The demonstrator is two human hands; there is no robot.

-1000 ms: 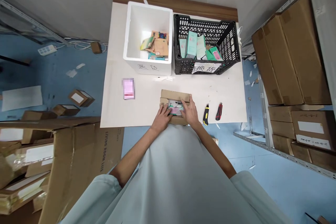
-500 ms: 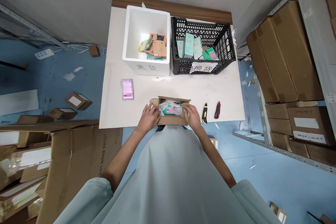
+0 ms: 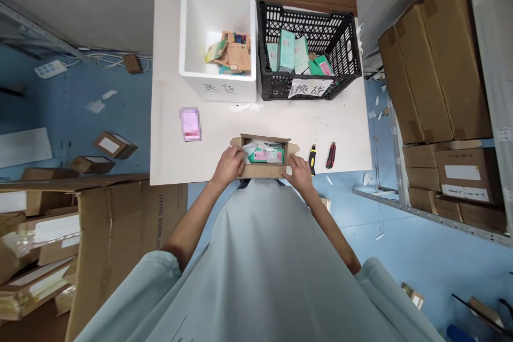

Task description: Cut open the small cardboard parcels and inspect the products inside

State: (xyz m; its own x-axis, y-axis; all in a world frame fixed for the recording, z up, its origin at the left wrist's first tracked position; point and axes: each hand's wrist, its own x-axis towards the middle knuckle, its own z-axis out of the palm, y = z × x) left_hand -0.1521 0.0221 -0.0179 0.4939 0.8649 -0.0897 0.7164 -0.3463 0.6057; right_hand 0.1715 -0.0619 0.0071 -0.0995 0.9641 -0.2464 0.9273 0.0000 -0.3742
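An open cardboard box (image 3: 262,171) rests at the front edge of the table, close against my body. Inside lies a green and pink packet (image 3: 258,156), partly covered by crumpled white wrapping (image 3: 255,147). My left hand (image 3: 230,165) grips the box's left side, its fingertips over the edge near the wrapping. At the right end my right hand (image 3: 300,172) has its fingers closed on the box's edge, just below a flap (image 3: 293,148) folded outward. Some of the fingertips are hidden.
At the back stand a white foam bin (image 3: 224,88) and a black crate (image 3: 267,88), both with small packages inside. A yellow-black cutter (image 3: 312,160) and a red-black cutter (image 3: 331,155) lie to the right. A blurred pink card (image 3: 191,124) is at left. Cartons (image 3: 452,59) fill the right shelf.
The box's right flap has swung outward, showing more of the packet. My right hand has shifted slightly right and down along the box; my left hand stays on its side. The view has tilted a little.
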